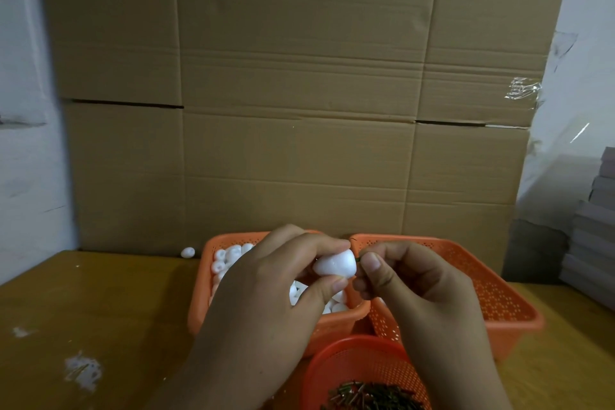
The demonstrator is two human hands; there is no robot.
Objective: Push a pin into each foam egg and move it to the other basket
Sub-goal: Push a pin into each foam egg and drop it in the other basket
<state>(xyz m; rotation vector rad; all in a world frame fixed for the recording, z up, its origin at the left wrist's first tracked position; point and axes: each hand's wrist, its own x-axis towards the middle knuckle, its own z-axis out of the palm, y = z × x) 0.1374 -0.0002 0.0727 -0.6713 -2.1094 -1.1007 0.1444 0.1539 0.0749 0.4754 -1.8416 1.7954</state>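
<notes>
White foam egg point(334, 263), smooth, blunt-ended, pinched by left hand point(273, 289); right hand point(409, 280) alongside

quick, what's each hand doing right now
Left hand: grips a foam egg between fingers and thumb.
Right hand: pinches a pin at the egg's end.

Hands: two, the left hand point(266, 289) and right hand point(412, 283).
Orange baskets: three, the left basket point(199, 280) under the left hand, the right basket point(499, 293) beyond the right hand, the round basket point(352, 363) nearest, below both wrists.
Foam eggs: one held egg point(334, 263) between the hands, one stray egg point(188, 252) far left of them, many in the left basket (too heaped to count).
Pins: a heap point(372, 396) (uncountable).
</notes>
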